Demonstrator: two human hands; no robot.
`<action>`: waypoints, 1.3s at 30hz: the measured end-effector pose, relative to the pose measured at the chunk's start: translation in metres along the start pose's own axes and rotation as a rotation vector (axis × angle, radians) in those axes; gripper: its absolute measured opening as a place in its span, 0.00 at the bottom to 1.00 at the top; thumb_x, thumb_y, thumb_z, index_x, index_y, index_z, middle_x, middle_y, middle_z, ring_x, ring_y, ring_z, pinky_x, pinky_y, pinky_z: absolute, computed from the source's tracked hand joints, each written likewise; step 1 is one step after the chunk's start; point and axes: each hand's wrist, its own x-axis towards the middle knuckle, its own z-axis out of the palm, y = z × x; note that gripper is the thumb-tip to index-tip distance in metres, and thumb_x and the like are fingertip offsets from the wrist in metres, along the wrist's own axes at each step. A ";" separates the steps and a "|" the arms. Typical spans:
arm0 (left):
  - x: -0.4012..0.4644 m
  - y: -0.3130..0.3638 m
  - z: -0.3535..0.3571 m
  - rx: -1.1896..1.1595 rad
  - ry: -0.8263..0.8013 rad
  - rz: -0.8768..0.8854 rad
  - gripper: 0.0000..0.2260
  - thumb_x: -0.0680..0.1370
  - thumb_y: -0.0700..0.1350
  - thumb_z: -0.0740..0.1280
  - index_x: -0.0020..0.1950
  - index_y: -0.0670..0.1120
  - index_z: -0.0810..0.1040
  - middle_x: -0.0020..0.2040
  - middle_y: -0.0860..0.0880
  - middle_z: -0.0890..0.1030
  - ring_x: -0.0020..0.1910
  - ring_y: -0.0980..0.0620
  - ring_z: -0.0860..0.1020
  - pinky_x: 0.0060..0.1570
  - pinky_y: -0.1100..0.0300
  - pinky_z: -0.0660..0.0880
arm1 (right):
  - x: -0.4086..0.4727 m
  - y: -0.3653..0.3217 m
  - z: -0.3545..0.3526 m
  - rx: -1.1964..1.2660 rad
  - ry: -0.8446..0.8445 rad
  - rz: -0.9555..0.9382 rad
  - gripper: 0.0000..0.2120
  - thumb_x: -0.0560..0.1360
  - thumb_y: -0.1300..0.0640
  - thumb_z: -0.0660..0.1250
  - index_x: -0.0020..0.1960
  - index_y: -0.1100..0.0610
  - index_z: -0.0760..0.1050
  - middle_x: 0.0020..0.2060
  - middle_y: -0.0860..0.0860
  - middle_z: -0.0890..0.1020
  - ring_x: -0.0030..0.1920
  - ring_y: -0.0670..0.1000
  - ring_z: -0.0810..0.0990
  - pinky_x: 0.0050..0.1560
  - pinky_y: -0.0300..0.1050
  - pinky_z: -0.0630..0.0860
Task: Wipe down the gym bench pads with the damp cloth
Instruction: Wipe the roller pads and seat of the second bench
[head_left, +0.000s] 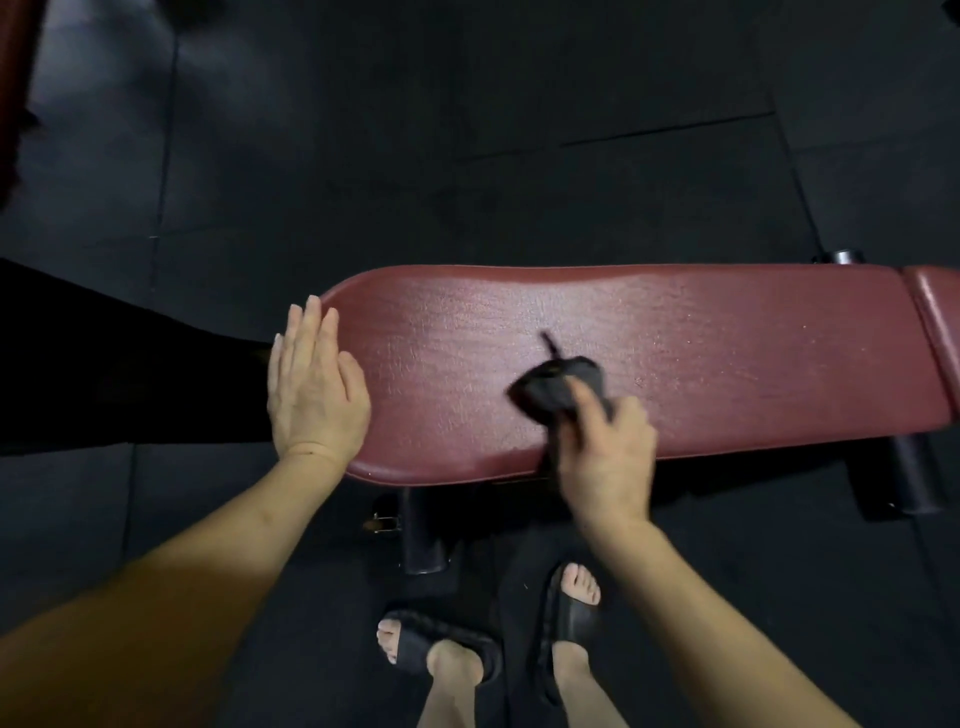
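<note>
A long dark-red bench pad (701, 358) lies across the middle of the view, its rounded end at the left. A second red pad (937, 317) joins it at the right edge. My right hand (605, 447) grips a bunched black cloth (556, 384) and holds it down on the middle of the long pad, near its front edge. A thin strand of the cloth sticks up and away from me. My left hand (311, 384) lies flat with straight fingers against the pad's rounded left end. The pad's surface shines in patches.
Black rubber floor tiles (467, 156) surround the bench. Black frame legs (421, 535) and a roller (919, 478) stand under the pad. My feet in black slides (566, 623) are just in front. A black shape (104, 364) lies left, a red post (13, 78) at the top left.
</note>
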 end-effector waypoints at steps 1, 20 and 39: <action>-0.001 0.000 0.001 0.001 0.006 0.003 0.24 0.84 0.43 0.51 0.80 0.41 0.64 0.83 0.47 0.60 0.83 0.51 0.54 0.82 0.49 0.50 | -0.003 0.012 -0.005 -0.002 0.017 0.060 0.20 0.77 0.51 0.65 0.67 0.55 0.79 0.44 0.61 0.74 0.40 0.62 0.73 0.38 0.56 0.73; -0.004 -0.004 0.000 -0.230 0.199 -0.134 0.22 0.82 0.44 0.54 0.77 0.44 0.69 0.77 0.47 0.68 0.76 0.49 0.66 0.75 0.56 0.63 | -0.017 -0.021 0.008 0.075 0.112 0.279 0.18 0.78 0.55 0.67 0.66 0.55 0.78 0.46 0.59 0.71 0.45 0.60 0.71 0.48 0.60 0.74; -0.110 -0.042 -0.043 -0.541 -0.012 -0.556 0.18 0.87 0.46 0.55 0.76 0.54 0.71 0.74 0.52 0.74 0.73 0.51 0.71 0.64 0.66 0.62 | 0.011 -0.196 0.044 0.279 -0.236 -0.522 0.15 0.79 0.52 0.65 0.64 0.52 0.81 0.49 0.60 0.75 0.48 0.62 0.75 0.47 0.61 0.76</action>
